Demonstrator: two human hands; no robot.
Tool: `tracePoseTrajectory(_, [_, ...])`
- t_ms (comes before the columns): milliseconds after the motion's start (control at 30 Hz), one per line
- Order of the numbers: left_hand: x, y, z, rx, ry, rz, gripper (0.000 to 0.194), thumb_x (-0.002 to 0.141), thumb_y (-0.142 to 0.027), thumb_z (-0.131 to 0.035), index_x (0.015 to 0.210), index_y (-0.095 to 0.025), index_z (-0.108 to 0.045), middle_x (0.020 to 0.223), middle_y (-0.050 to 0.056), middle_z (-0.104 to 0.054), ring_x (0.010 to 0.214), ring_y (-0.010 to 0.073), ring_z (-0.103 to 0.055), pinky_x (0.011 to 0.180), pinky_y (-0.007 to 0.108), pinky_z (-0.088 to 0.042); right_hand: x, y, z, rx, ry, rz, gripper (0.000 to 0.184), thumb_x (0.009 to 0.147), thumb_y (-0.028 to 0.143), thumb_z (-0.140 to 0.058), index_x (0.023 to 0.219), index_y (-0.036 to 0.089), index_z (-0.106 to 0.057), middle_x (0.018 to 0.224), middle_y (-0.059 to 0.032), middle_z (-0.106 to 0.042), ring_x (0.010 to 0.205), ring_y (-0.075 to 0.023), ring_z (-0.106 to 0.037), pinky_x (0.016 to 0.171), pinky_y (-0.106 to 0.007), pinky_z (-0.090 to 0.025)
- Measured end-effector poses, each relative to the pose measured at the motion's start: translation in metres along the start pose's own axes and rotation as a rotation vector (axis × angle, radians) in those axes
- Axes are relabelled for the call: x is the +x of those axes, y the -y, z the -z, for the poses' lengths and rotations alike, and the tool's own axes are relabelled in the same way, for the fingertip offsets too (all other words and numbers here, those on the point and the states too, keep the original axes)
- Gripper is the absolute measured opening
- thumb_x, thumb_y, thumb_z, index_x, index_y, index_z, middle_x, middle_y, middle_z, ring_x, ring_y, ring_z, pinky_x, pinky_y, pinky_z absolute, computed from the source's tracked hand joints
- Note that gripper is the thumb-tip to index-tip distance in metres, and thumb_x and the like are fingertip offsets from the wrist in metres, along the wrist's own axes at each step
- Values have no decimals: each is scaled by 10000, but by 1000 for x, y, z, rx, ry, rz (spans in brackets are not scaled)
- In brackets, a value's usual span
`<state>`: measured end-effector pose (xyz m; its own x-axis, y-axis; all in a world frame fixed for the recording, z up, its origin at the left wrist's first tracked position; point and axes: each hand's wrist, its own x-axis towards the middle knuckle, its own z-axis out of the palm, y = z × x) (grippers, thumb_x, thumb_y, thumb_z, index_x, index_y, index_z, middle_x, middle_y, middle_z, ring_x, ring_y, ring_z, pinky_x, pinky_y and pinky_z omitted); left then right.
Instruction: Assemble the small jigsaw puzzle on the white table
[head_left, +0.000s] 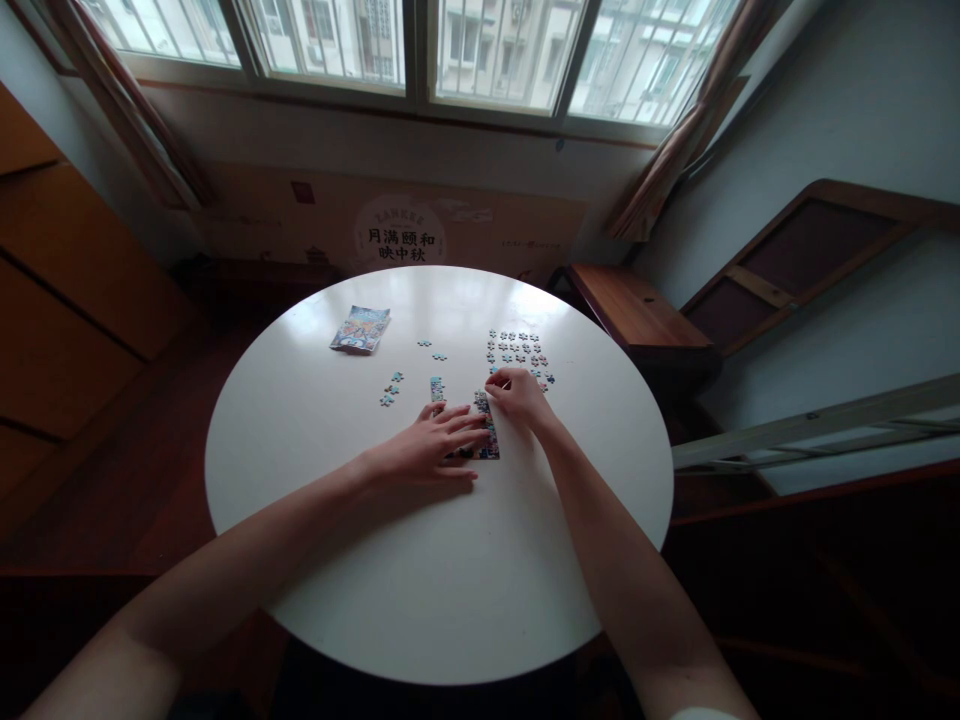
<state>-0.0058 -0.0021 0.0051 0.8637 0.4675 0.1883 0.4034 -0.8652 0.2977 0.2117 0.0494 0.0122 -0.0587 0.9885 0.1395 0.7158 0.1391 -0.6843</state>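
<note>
A partly joined jigsaw puzzle (492, 447) lies on the round white table, with a narrow strip of joined pieces (437, 387) running up its left side. Spread flat over it is my left hand (441, 442), fingers stretched out and apart, hiding much of the joined part. My right hand (519, 393) is closed in a pinch at the puzzle's upper right edge, on a small puzzle piece mostly hidden by the fingertips. Beyond it, loose puzzle pieces (514, 348) are laid out in rows.
The round white table (315, 540) stands below a window. Several loose pieces (391, 390) lie left of the puzzle, and two more (432, 350) farther back. A printed picture packet (361, 330) rests at the back left. A wooden bench (637, 305) stands behind at right.
</note>
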Motion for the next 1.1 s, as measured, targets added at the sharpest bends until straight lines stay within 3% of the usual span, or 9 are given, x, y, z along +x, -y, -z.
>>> tracePoseTrajectory(433, [0,-2,1,24,-8,11,581,895,-589,-497,1405,-313,-455,1538,79,-350,1390,313,-310,1129,490,-177,-3,0,-3,-25,18,5,107,784,217,-648,802,152,-732,760,-51,-717,702,-149,-637,655,-239,-455])
tracePoseTrajectory(667, [1,-4,4,-8,-15,10,565,900,-573,-500,1399,-312,-461,1446,74,-473,1350,299,-350,1125,474,-173,-4,-1,-4,-46,17,14,97,775,224,-663,778,156,-732,740,-44,-707,694,-147,-620,650,-240,-442])
tracePoseTrajectory(1100, [1,-1,-1,6,-81,-23,600,872,-567,-556,1400,-298,-457,1455,83,-450,1348,302,-340,1116,459,-208,-4,3,-3,-77,-1,20,163,838,234,-596,784,143,-721,751,-63,-719,687,-155,-630,669,-248,-445])
